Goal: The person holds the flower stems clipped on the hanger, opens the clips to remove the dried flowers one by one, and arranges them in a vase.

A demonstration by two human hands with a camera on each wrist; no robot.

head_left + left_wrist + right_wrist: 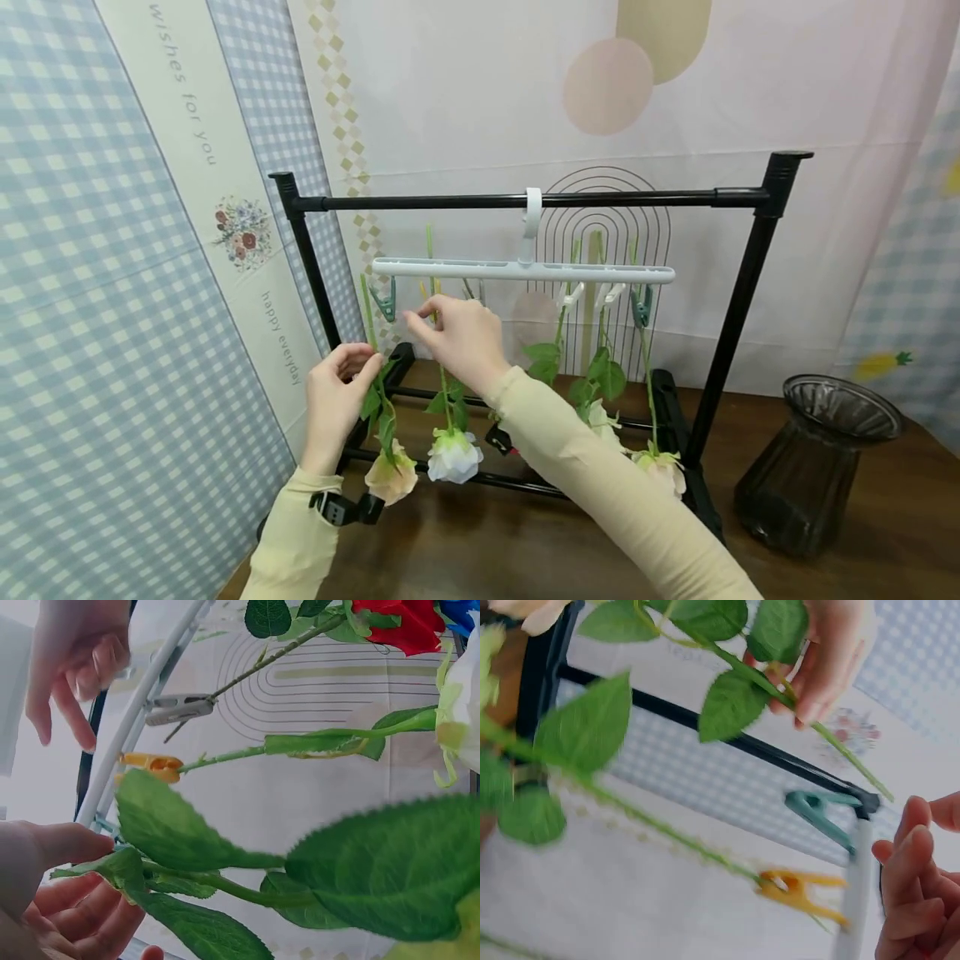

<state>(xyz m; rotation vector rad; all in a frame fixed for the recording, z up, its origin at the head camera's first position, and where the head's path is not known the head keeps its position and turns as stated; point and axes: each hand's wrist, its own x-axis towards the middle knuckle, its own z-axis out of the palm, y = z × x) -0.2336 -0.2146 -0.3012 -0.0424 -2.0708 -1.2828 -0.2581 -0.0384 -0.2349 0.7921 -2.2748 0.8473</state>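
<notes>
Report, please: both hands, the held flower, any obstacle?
Left hand holding peach flower upside down by stem, unclipped. Right hand empty, near leftmost green clip. No obstacle visible between stem and clip.

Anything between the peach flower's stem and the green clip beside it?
Nothing visible is in the way: the left hand holds the peach flower's stem beside the green clip, and the right hand is on the clip's other side.

One peach rose (pixel 392 477), stem pinched in my left hand (pixel 333 402), below the white hanger (pixel 465 269)'s left end. My right hand (pixel 468 337), near that end's green clip (pixel 386 302). One dark vase (pixel 798 479), toward the table (pixel 465 542)'s right edge.
</notes>
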